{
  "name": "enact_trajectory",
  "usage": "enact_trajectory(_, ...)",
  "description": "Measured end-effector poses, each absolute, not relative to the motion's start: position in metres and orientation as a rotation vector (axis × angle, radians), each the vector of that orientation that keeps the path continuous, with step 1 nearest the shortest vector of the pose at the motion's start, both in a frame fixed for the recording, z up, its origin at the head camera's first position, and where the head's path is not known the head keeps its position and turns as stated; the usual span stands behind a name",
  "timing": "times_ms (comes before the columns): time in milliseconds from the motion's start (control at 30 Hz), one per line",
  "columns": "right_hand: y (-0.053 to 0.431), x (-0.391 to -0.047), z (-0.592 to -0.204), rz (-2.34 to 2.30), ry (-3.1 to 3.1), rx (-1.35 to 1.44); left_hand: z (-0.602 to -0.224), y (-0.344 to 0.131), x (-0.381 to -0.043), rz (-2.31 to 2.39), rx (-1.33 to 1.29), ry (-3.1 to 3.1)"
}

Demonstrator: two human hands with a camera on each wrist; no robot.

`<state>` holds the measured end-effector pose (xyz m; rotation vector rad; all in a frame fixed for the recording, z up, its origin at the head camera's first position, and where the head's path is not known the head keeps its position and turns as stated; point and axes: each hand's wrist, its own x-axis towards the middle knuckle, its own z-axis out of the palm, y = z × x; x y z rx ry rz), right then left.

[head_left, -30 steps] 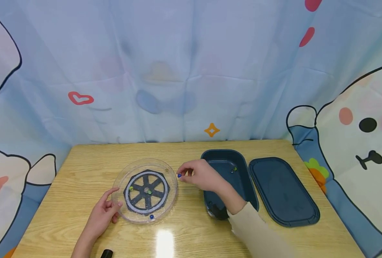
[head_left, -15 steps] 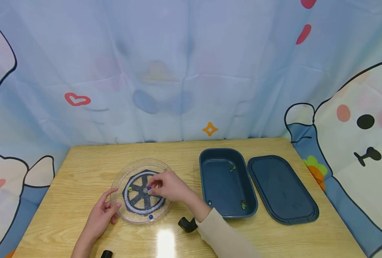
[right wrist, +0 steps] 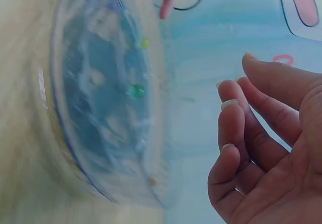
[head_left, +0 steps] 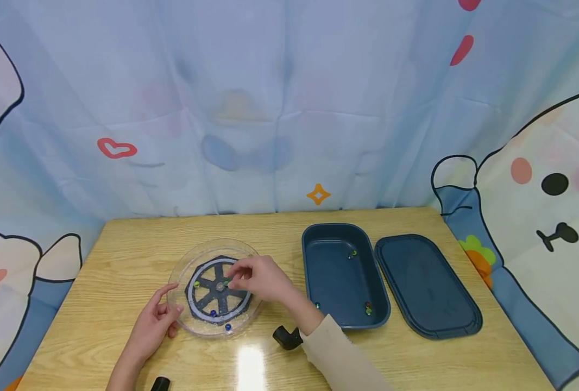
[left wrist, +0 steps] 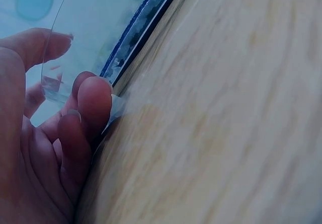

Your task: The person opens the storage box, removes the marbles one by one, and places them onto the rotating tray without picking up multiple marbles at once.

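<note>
The left hand (head_left: 153, 319), lower left of centre in the head view, grips the rim of the clear dish (head_left: 211, 247) between thumb and fingers. The dish lies left of centre on the wooden table (head_left: 138, 244). The right hand (head_left: 262, 278) is positioned over the right side of the dish; its fingers are loosely bent, thumb set apart, holding nothing. A green marble (right wrist: 136, 91) and a yellow-green marble (head_left: 196, 284) sit in the dish; two blue marbles (head_left: 213, 313) sit toward its lower edge. Right of centre, a blue box (head_left: 338, 293) contains marbles, beside a flat lid (head_left: 428, 288).
</note>
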<state>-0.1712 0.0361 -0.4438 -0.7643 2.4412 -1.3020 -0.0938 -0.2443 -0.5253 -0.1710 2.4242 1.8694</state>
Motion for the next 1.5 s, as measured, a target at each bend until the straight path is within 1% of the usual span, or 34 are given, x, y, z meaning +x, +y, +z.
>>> enact_trajectory(300, 0.072, -0.182, -0.409, -1.353, 2.539, -0.722, -0.52, -0.245, -0.097, 1.858, -0.144, 2.435)
enact_trajectory(467, 0.103, -0.193, -0.399, -1.363, 2.634, -0.663, -0.52, -0.247, -0.099, 1.861, -0.118, 2.455)
enact_trajectory(567, 0.125, -0.203, -0.402, -1.339, 2.685, -0.636, -0.521, -0.247, -0.1, 1.865, -0.113, 2.454)
enact_trajectory(700, 0.157, -0.216, -0.417, -1.332, 2.662, -0.615, -0.521, -0.247, -0.1, 1.861, -0.12, 2.453)
enact_trajectory(933, 0.194, -0.228, -0.439, -1.188, 2.454, -0.68, -0.52, -0.245, -0.098, 1.859, -0.152, 2.453)
enact_trajectory(1100, 0.203, -0.226, -0.445, -1.002, 2.207, -0.77, -0.523, -0.244, -0.097, 1.87, -0.157, 2.431)
enact_trajectory(1267, 0.203, -0.223, -0.452, -0.89, 1.96, -0.743, -0.525, -0.243, -0.096, 1.872, -0.16, 2.422)
enact_trajectory(1500, 0.196, -0.224, -0.462, -0.686, 1.913, -0.739, -0.527, -0.242, -0.095, 1.88, -0.186, 2.42)
